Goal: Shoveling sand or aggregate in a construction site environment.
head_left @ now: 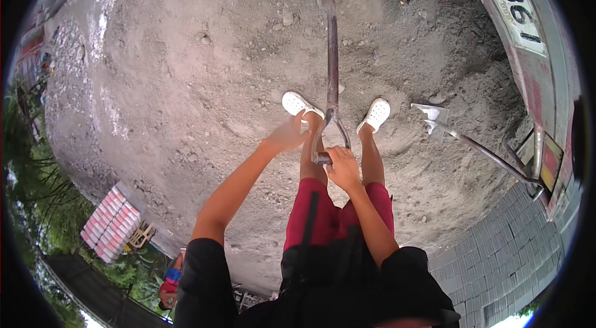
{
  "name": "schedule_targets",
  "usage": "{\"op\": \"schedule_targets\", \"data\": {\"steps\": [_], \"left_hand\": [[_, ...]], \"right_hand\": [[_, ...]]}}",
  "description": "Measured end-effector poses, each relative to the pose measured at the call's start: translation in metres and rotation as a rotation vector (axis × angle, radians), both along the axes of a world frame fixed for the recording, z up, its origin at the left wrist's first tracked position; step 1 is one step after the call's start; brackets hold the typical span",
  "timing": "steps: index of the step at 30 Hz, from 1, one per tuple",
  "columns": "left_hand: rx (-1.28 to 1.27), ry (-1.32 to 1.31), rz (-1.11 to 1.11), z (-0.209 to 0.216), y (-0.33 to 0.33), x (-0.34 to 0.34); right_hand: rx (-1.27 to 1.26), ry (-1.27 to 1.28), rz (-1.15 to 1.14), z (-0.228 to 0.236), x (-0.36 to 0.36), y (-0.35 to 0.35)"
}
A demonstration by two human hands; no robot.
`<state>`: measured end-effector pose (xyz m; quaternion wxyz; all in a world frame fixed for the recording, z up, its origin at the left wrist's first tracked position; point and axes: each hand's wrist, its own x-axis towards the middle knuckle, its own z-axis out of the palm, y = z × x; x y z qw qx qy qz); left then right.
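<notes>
A shovel (333, 49) with a dark shaft stretches away from me between my feet, its blade end sunk in grey, gritty sand (211, 80). My right hand (343, 166) is closed around the crossbar of its forked handle. Smeared by motion, my left hand (288, 134) hovers left of the shaft, near my left white clog (299, 103). Its fingers are too blurred to read, and nothing shows clearly in it. The right white clog (376, 114) stands on the sand to the right of the shaft.
A second shovel (490, 149) lies at right, its handle against a vehicle (540, 86) with a plate. Grey paving blocks (503, 247) are at lower right. Stacked red-and-white packages (110, 222), a wooden chair (141, 235) and another person (169, 287) appear at lower left.
</notes>
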<state>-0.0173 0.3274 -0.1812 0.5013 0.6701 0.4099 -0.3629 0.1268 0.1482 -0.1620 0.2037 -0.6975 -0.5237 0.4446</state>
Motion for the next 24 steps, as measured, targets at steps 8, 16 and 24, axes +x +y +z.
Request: {"op": "schedule_targets", "data": {"steps": [8, 16, 24], "left_hand": [[0.014, -0.112, 1.051, -0.072, -0.005, 0.242], [0.179, -0.053, 1.185, -0.066, -0.165, 0.250], [-0.126, -0.060, 1.459, -0.019, -0.318, 0.270]], "right_hand": [[0.067, -0.239, -0.289, 0.063, 0.121, -0.058], [-0.209, -0.149, -0.400, 0.134, 0.114, -0.158], [-0.392, 0.661, -2.077, 0.169, 0.108, -0.278]]}}
